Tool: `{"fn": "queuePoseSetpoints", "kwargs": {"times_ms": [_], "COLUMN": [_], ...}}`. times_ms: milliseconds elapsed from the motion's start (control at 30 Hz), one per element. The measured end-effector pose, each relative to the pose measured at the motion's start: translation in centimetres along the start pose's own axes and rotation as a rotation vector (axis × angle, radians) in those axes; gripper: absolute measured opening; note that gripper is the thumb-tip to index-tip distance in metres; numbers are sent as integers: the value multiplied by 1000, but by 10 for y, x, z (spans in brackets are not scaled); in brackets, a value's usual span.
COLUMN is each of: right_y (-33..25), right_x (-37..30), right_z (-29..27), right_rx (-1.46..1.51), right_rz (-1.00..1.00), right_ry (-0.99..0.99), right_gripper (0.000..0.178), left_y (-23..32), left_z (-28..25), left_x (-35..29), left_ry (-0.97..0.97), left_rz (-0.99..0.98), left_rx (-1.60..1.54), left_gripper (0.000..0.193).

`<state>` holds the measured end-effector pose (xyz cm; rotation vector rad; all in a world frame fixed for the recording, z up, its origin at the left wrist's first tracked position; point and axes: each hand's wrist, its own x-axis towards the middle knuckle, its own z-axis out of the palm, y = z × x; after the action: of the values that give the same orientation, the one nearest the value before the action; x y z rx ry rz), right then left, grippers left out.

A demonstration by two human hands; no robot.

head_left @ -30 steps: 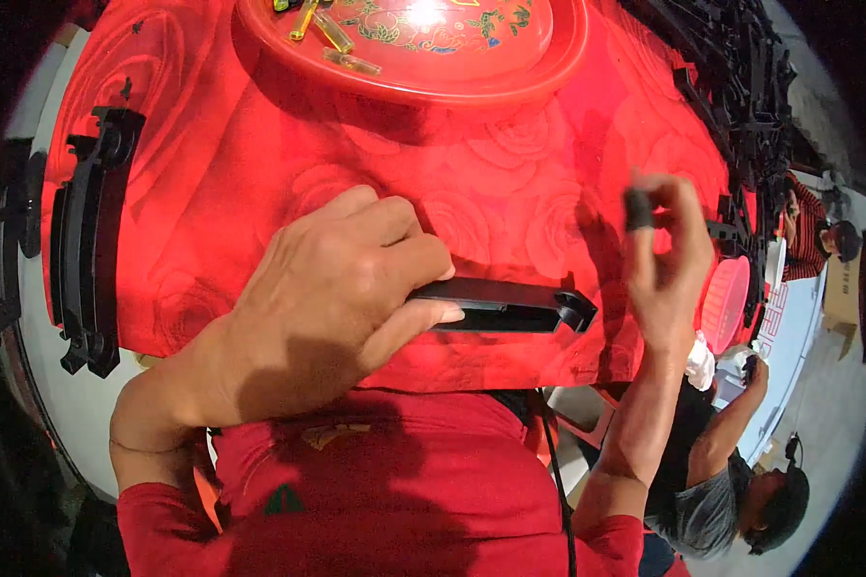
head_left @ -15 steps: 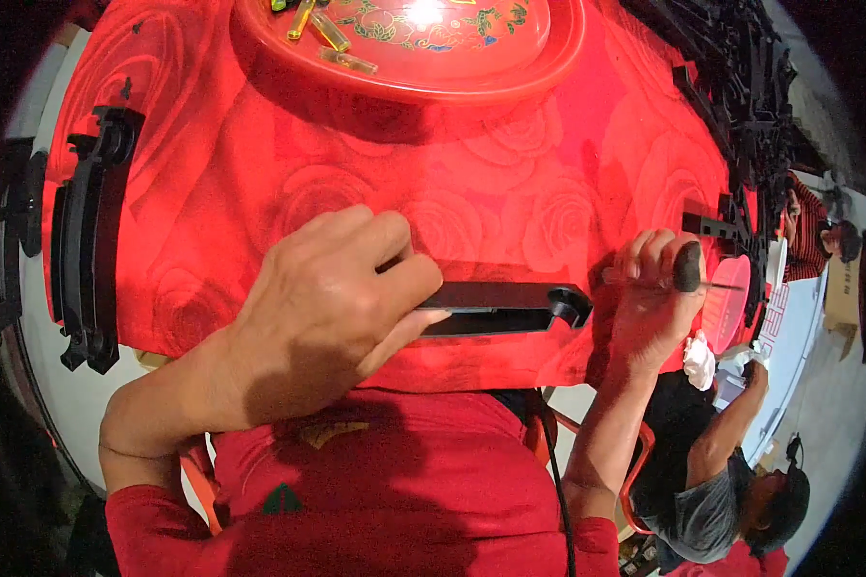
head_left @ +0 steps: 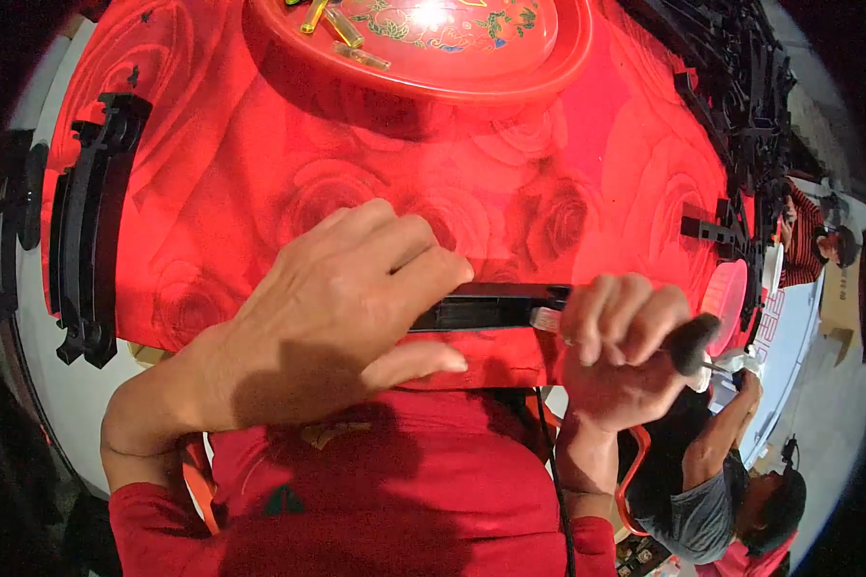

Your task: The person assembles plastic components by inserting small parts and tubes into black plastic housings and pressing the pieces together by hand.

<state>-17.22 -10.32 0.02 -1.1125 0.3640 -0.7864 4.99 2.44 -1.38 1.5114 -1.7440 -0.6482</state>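
Observation:
A long black plastic channel piece (head_left: 486, 313) lies lengthwise near the table's front edge. My left hand (head_left: 346, 293) is bent over its left part, fingers at the far wall, the thumb lifted off on the near side. At its other end, my right hand (head_left: 625, 351) is closed. A thin dark rod (head_left: 717, 367) sticks out of the right hand, beside a dark rounded tip (head_left: 693, 344) that seems to cover the thumb. Between the right fingers and the channel shows a small pale, see-through piece (head_left: 546, 319); its other end is hidden.
A red tray (head_left: 423, 89) with small yellowish clear vials (head_left: 342, 29) stands at the far side. Black plastic parts lie at the left (head_left: 91, 231) and in a heap at the right (head_left: 741, 106). A pink round lid (head_left: 725, 293) and another person (head_left: 707, 510) are at the right.
My right hand has moved left and nearer, reaching the channel piece's right end, its fingers curled. The pale piece now shows there. My left thumb has come out of the channel.

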Motion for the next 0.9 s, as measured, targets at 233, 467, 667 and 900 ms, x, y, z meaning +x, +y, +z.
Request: {"fn": "queuePoseSetpoints", "kwargs": {"times_ms": [233,467,667,900], "right_y": [12,4,11,15], "right_x": [4,1,0,1], "right_z": [7,1,3,3], "right_rx": [-326,125,168,145], "right_rz": [-7,69,82,99], "right_ry": [16,62,63,-7], "right_gripper": [52,64,69,68], "left_y": [-7,-10,-10,-10], "left_z": [20,25,30,31], "left_x": [-4,-7,-7,-7], "left_ry": [82,140,131,131], "left_rz": [54,156,177,172], "left_rx": [-11,57,94,112], "left_gripper": [40,23,16,17]}}
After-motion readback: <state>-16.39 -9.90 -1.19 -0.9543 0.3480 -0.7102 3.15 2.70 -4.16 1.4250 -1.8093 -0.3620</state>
